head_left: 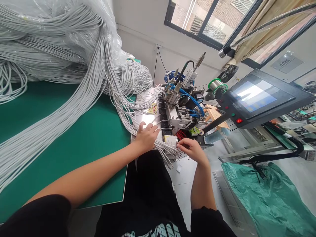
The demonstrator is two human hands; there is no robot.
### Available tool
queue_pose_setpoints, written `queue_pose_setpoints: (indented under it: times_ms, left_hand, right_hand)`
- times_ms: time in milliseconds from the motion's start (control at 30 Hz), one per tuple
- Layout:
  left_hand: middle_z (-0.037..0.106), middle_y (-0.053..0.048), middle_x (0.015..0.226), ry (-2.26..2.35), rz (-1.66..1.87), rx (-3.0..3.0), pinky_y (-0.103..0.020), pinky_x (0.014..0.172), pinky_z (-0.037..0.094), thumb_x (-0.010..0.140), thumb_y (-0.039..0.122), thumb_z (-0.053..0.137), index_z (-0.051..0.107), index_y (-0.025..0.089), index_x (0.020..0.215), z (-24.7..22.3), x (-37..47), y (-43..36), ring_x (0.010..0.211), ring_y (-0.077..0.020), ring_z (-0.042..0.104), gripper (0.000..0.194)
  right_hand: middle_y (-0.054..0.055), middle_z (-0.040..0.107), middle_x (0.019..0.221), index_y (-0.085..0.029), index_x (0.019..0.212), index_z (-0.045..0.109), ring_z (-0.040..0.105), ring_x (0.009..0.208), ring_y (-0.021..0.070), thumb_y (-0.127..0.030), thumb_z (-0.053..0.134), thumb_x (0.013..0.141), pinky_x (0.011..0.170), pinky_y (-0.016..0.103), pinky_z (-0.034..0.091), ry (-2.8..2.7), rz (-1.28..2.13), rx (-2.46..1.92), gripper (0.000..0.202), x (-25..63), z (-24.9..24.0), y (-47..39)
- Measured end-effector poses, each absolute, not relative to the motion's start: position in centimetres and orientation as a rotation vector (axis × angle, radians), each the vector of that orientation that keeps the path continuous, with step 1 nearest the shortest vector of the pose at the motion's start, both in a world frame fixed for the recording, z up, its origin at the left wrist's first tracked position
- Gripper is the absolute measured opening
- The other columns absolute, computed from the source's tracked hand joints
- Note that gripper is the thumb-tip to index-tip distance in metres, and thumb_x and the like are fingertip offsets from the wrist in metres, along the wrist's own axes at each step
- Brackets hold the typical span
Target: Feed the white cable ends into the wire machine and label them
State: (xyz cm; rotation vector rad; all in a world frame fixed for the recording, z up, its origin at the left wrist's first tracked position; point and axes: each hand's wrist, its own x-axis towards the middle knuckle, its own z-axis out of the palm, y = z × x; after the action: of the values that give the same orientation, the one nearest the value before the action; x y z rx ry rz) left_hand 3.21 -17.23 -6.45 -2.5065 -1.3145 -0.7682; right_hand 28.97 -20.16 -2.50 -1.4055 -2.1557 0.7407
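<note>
My left hand (147, 136) lies over a bundle of thin grey cables (166, 148) at the edge of a shiny metal plate (145, 119). Its fingers are slightly apart and bent; whether a cable runs beneath them is hidden. Just past the bundle's loose ends, my right hand (194, 150) has thumb and forefinger pinched together at a cable tip, too small to see clearly. Between the two hands sits a white cylindrical part (171, 141) at the near end of a black cable rail (163, 115). Several single cables lie across this rail, their ends toward the machine (181, 105).
Long grey cable hanks (89, 75), partly in clear plastic, cover much of the green tabletop (98, 144). At right are a tilted control screen (256, 95), a wire spool (217, 86) and a green plastic sheet (271, 194). A metal lamp arm (261, 28) reaches in above.
</note>
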Motion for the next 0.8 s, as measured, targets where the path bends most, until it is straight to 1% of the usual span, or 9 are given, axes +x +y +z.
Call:
queue_pose_setpoints:
  times_ms: [100, 167, 267, 367, 433, 500, 567, 667, 800]
  left_hand:
    - [0.067, -0.009, 0.110, -1.181, -0.815, -2.512, -0.049, 0.097, 0.022, 0.072, 0.009, 0.054, 0.067, 0.020, 0.097, -6.6, 3.1, -16.9, 0.101, -0.0269, 0.056, 0.030]
    - [0.068, -0.006, 0.101, -0.997, -0.821, -2.561, -0.047, 0.096, 0.024, 0.070, 0.005, 0.052, 0.066, 0.020, 0.098, -6.6, 2.8, -16.6, 0.089, -0.0220, 0.059, 0.034]
    - [0.069, -0.002, 0.093, -0.768, -0.806, -2.596, -0.040, 0.092, 0.029, 0.074, 0.001, 0.047, 0.062, 0.020, 0.109, -6.4, 2.5, -16.3, 0.072, -0.0147, 0.058, 0.043]
    - [0.068, 0.000, 0.087, -0.699, -0.805, -2.582, -0.036, 0.084, 0.031, 0.079, 0.002, 0.044, 0.056, 0.021, 0.122, -6.2, 2.4, -16.3, 0.067, -0.0129, 0.057, 0.048]
    - [0.066, 0.001, 0.081, -0.715, -0.823, -2.556, -0.036, 0.083, 0.031, 0.080, 0.004, 0.044, 0.057, 0.021, 0.121, -6.1, 2.4, -16.4, 0.065, -0.0128, 0.056, 0.047]
    - [0.065, 0.001, 0.077, -0.775, -0.857, -2.511, -0.038, 0.085, 0.031, 0.080, 0.005, 0.045, 0.060, 0.020, 0.115, -6.1, 2.5, -16.5, 0.065, -0.0136, 0.056, 0.042]
    - [0.066, 0.000, 0.077, -0.861, -0.895, -2.459, -0.041, 0.087, 0.029, 0.079, 0.005, 0.046, 0.062, 0.019, 0.109, -6.1, 2.8, -16.5, 0.071, -0.0158, 0.057, 0.037]
    - [0.067, -0.003, 0.079, -0.970, -0.912, -2.409, -0.043, 0.088, 0.027, 0.078, 0.006, 0.049, 0.064, 0.018, 0.104, -6.1, 3.1, -16.6, 0.079, -0.0195, 0.058, 0.033]
    - [0.068, -0.003, 0.079, -1.070, -0.873, -2.409, -0.046, 0.089, 0.025, 0.076, 0.006, 0.051, 0.065, 0.019, 0.100, -6.3, 3.4, -16.6, 0.083, -0.0217, 0.057, 0.031]
  right_hand:
    - [0.005, 0.062, 0.074, -0.020, 0.076, 0.064, 0.050, 0.062, 0.0156, -0.036, 0.055, 0.089, 0.057, 0.028, 0.039, -2.098, 0.666, -1.388, 0.023, 28.8, -2.6, -19.4]
    - [0.004, 0.061, 0.073, -0.019, 0.077, 0.063, 0.050, 0.062, 0.0156, -0.034, 0.055, 0.088, 0.057, 0.028, 0.040, -2.061, 0.624, -1.381, 0.020, 28.6, -2.6, -18.7]
    - [0.003, 0.058, 0.071, -0.019, 0.076, 0.061, 0.050, 0.062, 0.0152, -0.031, 0.055, 0.087, 0.058, 0.027, 0.039, -2.031, 0.546, -1.357, 0.017, 28.2, -2.8, -17.6]
    - [0.002, 0.058, 0.071, -0.019, 0.075, 0.060, 0.050, 0.063, 0.0151, -0.030, 0.055, 0.087, 0.059, 0.027, 0.039, -2.000, 0.559, -1.330, 0.016, 28.0, -3.4, -16.3]
    - [0.002, 0.058, 0.071, -0.019, 0.076, 0.059, 0.051, 0.064, 0.0152, -0.030, 0.054, 0.087, 0.059, 0.026, 0.039, -1.984, 0.600, -1.331, 0.017, 28.0, -4.1, -15.5]
    - [0.002, 0.058, 0.070, -0.019, 0.077, 0.059, 0.050, 0.063, 0.0153, -0.032, 0.054, 0.087, 0.059, 0.026, 0.039, -1.969, 0.619, -1.343, 0.017, 28.1, -4.9, -14.9]
    - [0.001, 0.057, 0.069, -0.019, 0.076, 0.059, 0.049, 0.063, 0.0151, -0.033, 0.054, 0.087, 0.059, 0.026, 0.038, -1.946, 0.609, -1.360, 0.019, 28.1, -5.7, -14.4]
    - [0.001, 0.057, 0.069, -0.019, 0.077, 0.058, 0.049, 0.063, 0.0151, -0.035, 0.053, 0.087, 0.060, 0.026, 0.038, -1.907, 0.598, -1.368, 0.020, 28.1, -6.8, -13.9]
    - [0.001, 0.056, 0.070, -0.019, 0.078, 0.058, 0.049, 0.064, 0.0155, -0.038, 0.053, 0.088, 0.062, 0.027, 0.038, -1.871, 0.607, -1.362, 0.021, 28.1, -7.7, -13.4]
